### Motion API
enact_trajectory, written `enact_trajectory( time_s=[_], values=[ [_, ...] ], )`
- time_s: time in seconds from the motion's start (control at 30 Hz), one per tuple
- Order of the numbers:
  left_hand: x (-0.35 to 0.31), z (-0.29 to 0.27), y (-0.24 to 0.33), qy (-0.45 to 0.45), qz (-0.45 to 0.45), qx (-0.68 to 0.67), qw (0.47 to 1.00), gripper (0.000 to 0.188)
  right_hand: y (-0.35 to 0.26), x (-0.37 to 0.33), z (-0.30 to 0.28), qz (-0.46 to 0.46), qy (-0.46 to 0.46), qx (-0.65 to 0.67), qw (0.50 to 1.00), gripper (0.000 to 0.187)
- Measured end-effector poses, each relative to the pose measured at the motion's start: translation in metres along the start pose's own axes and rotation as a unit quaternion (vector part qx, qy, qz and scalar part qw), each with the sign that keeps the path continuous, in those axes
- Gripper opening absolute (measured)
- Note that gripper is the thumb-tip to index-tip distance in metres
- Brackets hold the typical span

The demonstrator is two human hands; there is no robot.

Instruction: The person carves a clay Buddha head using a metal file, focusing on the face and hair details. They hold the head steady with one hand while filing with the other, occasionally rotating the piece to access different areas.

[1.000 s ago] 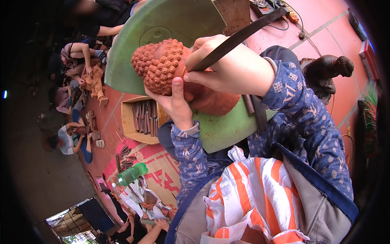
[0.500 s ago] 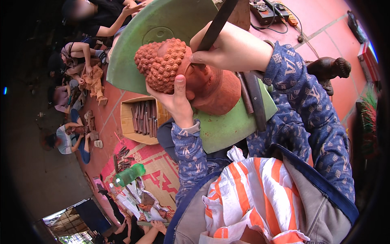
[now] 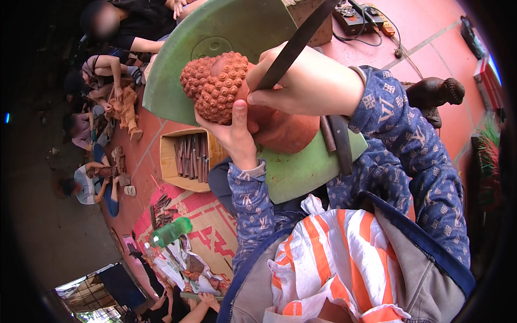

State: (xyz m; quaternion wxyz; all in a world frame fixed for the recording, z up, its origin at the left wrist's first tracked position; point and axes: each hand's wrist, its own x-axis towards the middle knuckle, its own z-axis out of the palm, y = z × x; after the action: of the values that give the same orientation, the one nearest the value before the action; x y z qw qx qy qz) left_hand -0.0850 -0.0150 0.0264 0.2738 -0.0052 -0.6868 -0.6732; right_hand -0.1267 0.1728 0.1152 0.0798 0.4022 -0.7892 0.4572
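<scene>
A reddish-brown carved head [image 3: 215, 86] with tight round curls lies on its side across a green curved plastic board [image 3: 285, 180]. My left hand [image 3: 235, 132] holds it from the near side, thumb up by the edge of the curls. In my right hand [image 3: 307, 81] is a long dark flat tool [image 3: 293, 46] that slants up and away. My right fingertips are at the head's forehead and cover most of the face; the tool's working end is hidden there. Two tools with handles, one brown rod [image 3: 327, 134] and one black handle [image 3: 341, 145], lie beside the neck.
Left of the board stands a cardboard box [image 3: 169, 183] of many chisel-like tools. Nearer are loose tools, a green bottle [image 3: 172, 231] and a patterned mat [image 3: 215, 220]. A dark figurine [image 3: 436, 94] and a black electrical box [image 3: 353, 19] sit right. Other people work at left.
My right hand has shifted slightly down and left over the face, tilting the dark tool to a flatter slant. The carved head has barely moved. A person at top left has moved their arms.
</scene>
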Motion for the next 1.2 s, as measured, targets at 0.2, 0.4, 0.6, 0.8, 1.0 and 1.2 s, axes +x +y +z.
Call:
enact_trajectory(
  time_s=[0.2,0.4,0.6,0.8,1.0,1.2],
  values=[
    [0.001,-0.001,0.000,0.004,-0.001,0.024,1.000,0.097,0.021,0.006,-0.008,0.064,0.013,0.067,0.996,0.014],
    [0.001,-0.002,-0.001,0.001,-0.006,0.017,1.000,0.097,0.000,0.004,-0.001,0.031,-0.030,-0.031,0.999,0.013],
    [0.000,0.000,0.002,0.004,-0.006,0.020,1.000,0.101,0.021,0.002,-0.008,0.059,0.008,0.078,0.995,0.019],
    [-0.001,0.000,0.002,0.000,-0.008,0.005,1.000,0.093,0.009,0.002,0.002,0.000,0.020,0.019,1.000,0.013],
    [0.000,-0.003,-0.003,0.005,-0.005,0.008,1.000,0.095,0.015,0.003,-0.001,0.022,-0.009,0.102,0.995,0.013],
    [0.000,-0.001,0.001,0.004,-0.008,0.018,1.000,0.103,0.023,0.008,-0.007,0.051,-0.011,0.086,0.995,0.017]
  ],
)
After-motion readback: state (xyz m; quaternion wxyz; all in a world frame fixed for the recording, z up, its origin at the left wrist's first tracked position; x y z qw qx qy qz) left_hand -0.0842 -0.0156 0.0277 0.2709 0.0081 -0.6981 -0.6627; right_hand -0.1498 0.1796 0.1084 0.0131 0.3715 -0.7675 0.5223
